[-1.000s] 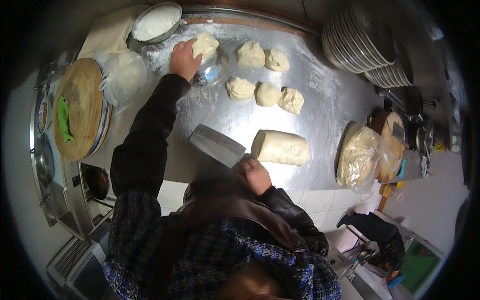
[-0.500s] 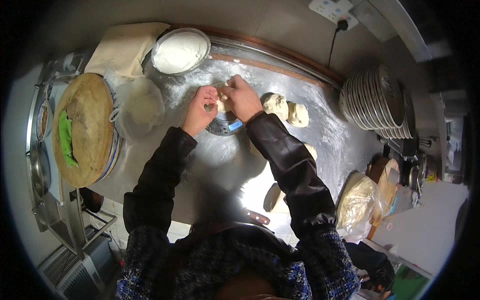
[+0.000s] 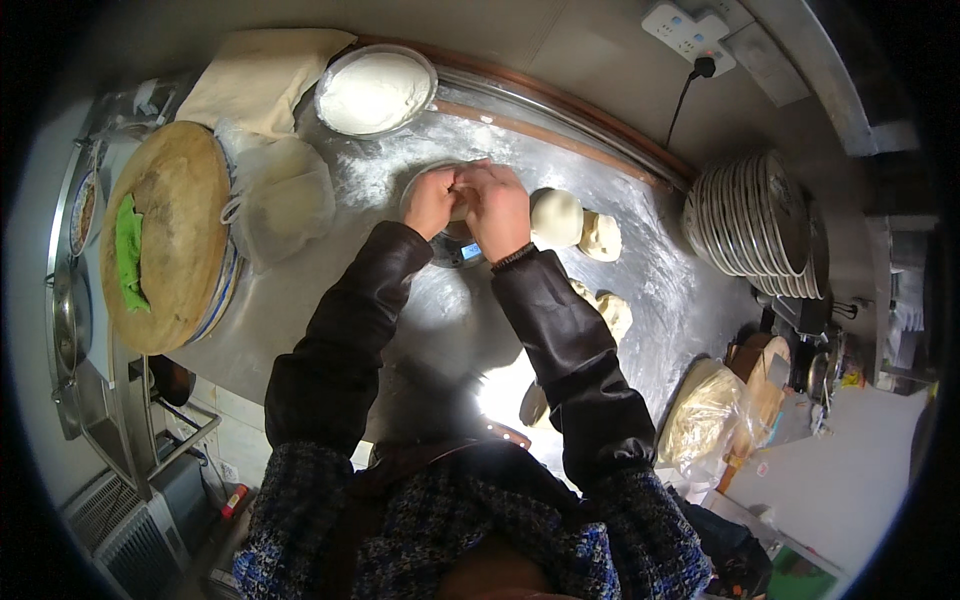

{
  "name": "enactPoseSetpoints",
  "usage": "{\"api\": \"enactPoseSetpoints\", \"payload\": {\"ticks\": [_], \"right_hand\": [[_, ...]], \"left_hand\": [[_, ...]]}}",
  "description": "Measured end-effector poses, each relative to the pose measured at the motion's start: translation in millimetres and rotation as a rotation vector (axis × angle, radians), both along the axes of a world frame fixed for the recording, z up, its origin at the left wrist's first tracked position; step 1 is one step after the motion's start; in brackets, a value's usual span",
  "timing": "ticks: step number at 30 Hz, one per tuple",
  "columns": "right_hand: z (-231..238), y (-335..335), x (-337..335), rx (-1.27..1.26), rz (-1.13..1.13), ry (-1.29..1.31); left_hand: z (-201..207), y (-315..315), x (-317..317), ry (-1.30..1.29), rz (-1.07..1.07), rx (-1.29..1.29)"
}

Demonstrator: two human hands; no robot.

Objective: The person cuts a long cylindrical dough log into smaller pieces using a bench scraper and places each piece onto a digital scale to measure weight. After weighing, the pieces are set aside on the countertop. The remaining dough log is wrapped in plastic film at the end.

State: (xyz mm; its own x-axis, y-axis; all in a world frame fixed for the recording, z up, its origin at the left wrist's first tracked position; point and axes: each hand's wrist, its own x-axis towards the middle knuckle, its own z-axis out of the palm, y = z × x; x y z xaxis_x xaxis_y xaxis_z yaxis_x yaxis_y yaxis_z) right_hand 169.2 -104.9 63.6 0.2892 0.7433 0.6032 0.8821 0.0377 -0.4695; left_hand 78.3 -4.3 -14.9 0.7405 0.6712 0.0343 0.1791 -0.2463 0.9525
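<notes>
Above a small digital kitchen scale with a lit blue display, my two hands meet at a piece of dough, mostly hidden by the fingers. My left hand has its fingers curled in against the dough from the left. From the right, my right hand closes over it, its fingertips meeting those of the left. A smooth round dough ball and a rougher dough lump lie just right of my right hand. More dough shows beside my right forearm.
A bowl of flour stands at the back of the floury steel table. At left are a round wooden board with a green cloth and a clear plastic bag. Stacked metal plates stand right; a knife handle lies near me.
My left hand has moved right and closed in on the dough, and the hands are now together over the scale. The whole view has shifted slightly.
</notes>
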Motion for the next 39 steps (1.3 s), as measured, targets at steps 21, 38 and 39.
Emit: {"api": "enactPoseSetpoints", "payload": {"ticks": [21, 38, 39], "right_hand": [[-92.0, -215.1, -133.0, -0.363, 0.136, 0.126], [-99.2, -201.4, -115.4, -0.411, 0.021, 0.378], [-99.6, -202.8, -115.2, -0.421, 0.032, 0.385]], "left_hand": [[-39.0, -81.1, -145.5, -0.011, 0.239, 0.330], [-54.9, -123.3, -196.5, 0.461, 0.246, 0.778], [-55.0, -123.5, -197.5, 0.460, 0.246, 0.772]]}}
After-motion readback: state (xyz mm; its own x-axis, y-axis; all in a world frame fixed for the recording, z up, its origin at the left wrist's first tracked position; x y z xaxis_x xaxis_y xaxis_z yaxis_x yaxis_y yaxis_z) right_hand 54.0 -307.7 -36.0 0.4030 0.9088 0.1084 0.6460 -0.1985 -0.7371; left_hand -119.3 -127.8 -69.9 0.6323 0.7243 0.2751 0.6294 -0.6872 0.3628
